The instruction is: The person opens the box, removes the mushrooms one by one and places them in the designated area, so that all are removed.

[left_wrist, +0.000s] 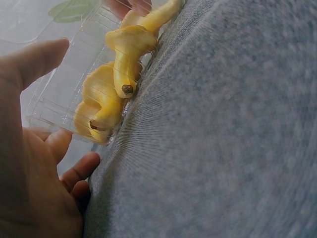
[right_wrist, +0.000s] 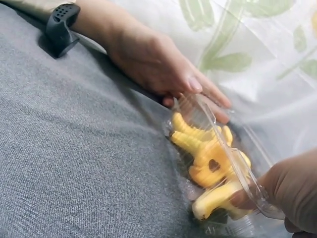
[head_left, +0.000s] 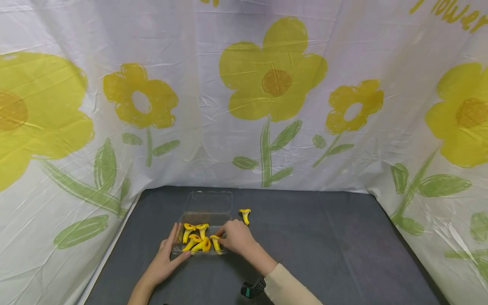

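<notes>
A clear plastic clamshell box (head_left: 207, 253) with several yellow chanterelle mushrooms (head_left: 189, 232) inside stands on the dark table, its lid (head_left: 209, 202) folded back. At the box's left end, my left hand (head_left: 164, 259) rests with thumb along the front and fingers spread by the side wall. My right hand (head_left: 238, 237) reaches over the right rim and pinches a chanterelle mushroom (right_wrist: 218, 198) between thumb and fingers; its fingertips are partly hidden by the plastic. Just beyond that hand, another chanterelle (head_left: 245, 216) lies on the table outside the box.
The table has a dark grey cloth (head_left: 324, 245). A white curtain printed with yellow flowers (head_left: 276, 82) hangs behind it and along both sides. A black wrist device (head_left: 253, 288) shows beside the right sleeve (head_left: 289, 286).
</notes>
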Demonstrator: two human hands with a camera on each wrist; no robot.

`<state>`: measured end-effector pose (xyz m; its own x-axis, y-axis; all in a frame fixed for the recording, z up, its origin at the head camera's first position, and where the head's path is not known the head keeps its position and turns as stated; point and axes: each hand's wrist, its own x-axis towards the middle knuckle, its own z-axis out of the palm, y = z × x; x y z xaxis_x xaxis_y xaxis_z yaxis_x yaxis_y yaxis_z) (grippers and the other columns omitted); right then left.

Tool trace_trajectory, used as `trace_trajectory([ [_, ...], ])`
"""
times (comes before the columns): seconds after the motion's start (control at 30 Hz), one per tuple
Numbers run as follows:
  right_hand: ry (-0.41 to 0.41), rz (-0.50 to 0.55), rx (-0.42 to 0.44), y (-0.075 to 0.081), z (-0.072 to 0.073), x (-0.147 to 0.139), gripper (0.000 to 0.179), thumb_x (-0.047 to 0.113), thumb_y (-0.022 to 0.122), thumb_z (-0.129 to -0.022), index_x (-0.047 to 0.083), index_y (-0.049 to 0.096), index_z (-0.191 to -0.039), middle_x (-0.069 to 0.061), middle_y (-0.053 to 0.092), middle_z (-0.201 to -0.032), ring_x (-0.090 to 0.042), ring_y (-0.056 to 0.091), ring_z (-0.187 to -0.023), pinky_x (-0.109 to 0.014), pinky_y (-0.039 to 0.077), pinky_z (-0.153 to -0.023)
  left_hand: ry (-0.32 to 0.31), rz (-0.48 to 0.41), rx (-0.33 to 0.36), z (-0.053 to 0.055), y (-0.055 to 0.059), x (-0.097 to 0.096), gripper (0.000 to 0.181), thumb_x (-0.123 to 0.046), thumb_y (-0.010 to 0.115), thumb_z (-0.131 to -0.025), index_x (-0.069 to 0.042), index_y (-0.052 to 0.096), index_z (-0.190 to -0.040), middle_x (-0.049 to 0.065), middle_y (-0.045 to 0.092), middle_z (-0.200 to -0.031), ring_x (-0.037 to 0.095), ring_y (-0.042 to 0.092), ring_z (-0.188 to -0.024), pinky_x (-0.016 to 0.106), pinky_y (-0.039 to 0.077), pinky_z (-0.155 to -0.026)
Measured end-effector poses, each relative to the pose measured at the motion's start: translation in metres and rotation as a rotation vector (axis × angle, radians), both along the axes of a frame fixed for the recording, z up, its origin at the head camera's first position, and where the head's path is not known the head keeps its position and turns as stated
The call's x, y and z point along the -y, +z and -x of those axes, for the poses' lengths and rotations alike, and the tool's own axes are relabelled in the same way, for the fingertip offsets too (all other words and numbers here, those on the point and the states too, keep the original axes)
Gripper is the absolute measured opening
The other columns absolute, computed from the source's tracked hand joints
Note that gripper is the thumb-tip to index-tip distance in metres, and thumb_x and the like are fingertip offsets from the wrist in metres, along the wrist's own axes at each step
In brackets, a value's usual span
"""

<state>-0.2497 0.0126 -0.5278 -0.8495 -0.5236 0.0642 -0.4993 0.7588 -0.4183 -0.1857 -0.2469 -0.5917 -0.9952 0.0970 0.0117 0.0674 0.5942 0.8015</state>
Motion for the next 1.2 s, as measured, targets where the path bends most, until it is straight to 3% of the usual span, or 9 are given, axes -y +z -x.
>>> trace_trajectory([
  [0.57, -0.063, -0.019, -0.042, -0.0021, -0.003, 0.0013, 0.013, 0.017, 0.08, -0.096, 0.018, 0.087, -0.106, 0.004, 0.082, -0.093, 0.002, 0.045, -0.044, -0.016, 0.036, -0.043, 0.009, 0.007, -0.026, -0.0002, -0.0043, -0.0013, 0.105, -0.041, 0.073, -0.1, -0.011, 0.003, -0.172, 0.019, 0.02, -0.175, 0.044, 0.036, -0.139, 0.075, 0.038, -0.101],
  [0.97, -0.077, 0.091, -0.093, -0.0054, -0.005, -0.0028, 0.012, 0.015, 0.08, -0.096, 0.014, 0.086, -0.107, 0.0, 0.082, -0.097, 0.003, 0.047, -0.05, -0.016, 0.037, -0.046, 0.006, 0.007, 0.0, -0.0015, -0.0007, -0.0006, 0.106, -0.041, 0.073, -0.1, -0.012, 0.001, -0.172, 0.019, 0.019, -0.175, 0.044, 0.035, -0.139, 0.074, 0.038, -0.101],
  [1.2, -0.133, 0.211, -0.091, -0.0079, -0.0072, -0.0068, 0.015, 0.012, 0.079, -0.096, 0.012, 0.085, -0.109, 0.0, 0.082, -0.097, 0.0, 0.023, -0.042, -0.017, 0.022, -0.042, 0.003, 0.005, 0.01, -0.0017, 0.0, 0.0007, 0.106, -0.039, 0.074, -0.1, -0.014, 0.001, -0.172, 0.022, 0.02, -0.175, 0.044, 0.036, -0.139, 0.073, 0.04, -0.101],
])
